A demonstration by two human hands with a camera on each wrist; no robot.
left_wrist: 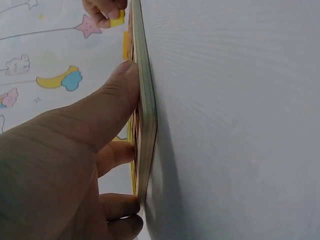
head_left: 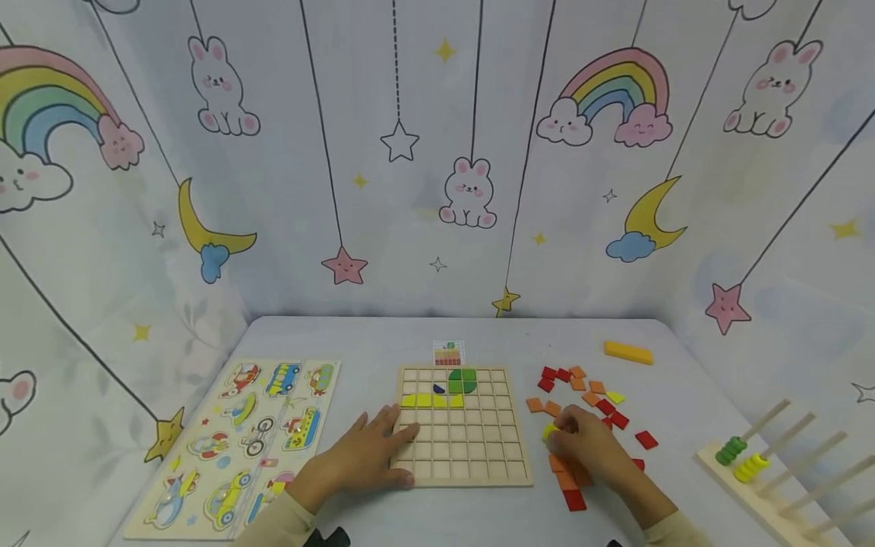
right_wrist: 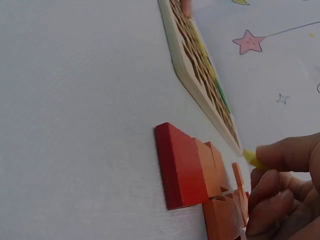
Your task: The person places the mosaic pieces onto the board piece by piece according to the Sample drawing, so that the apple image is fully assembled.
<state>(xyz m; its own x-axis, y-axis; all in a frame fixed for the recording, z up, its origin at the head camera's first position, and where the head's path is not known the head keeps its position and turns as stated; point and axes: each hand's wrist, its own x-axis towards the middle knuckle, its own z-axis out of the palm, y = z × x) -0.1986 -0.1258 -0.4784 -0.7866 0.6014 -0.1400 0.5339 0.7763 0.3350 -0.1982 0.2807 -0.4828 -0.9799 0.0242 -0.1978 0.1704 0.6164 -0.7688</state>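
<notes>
A wooden grid board (head_left: 478,444) lies on the table with a row of yellow tiles (head_left: 424,399), green pieces (head_left: 463,380) and one dark blue piece (head_left: 439,388) in its cells. My left hand (head_left: 362,454) rests on the board's left edge, fingers spread; in the left wrist view its thumb (left_wrist: 117,95) presses the rim. Right of the board, my right hand (head_left: 588,444) pinches a yellow tile (right_wrist: 252,159) between thumb and finger. Below that hand lie orange tiles (head_left: 566,480) and a red tile (head_left: 575,500), partly covered by it.
Loose red and orange tiles (head_left: 597,387) are scattered at the right. A small pattern card (head_left: 448,353) stands behind the board. A vehicle puzzle board (head_left: 239,448) lies left, a yellow bar (head_left: 628,352) far right, and a peg rack with beads (head_left: 752,467) at the near right.
</notes>
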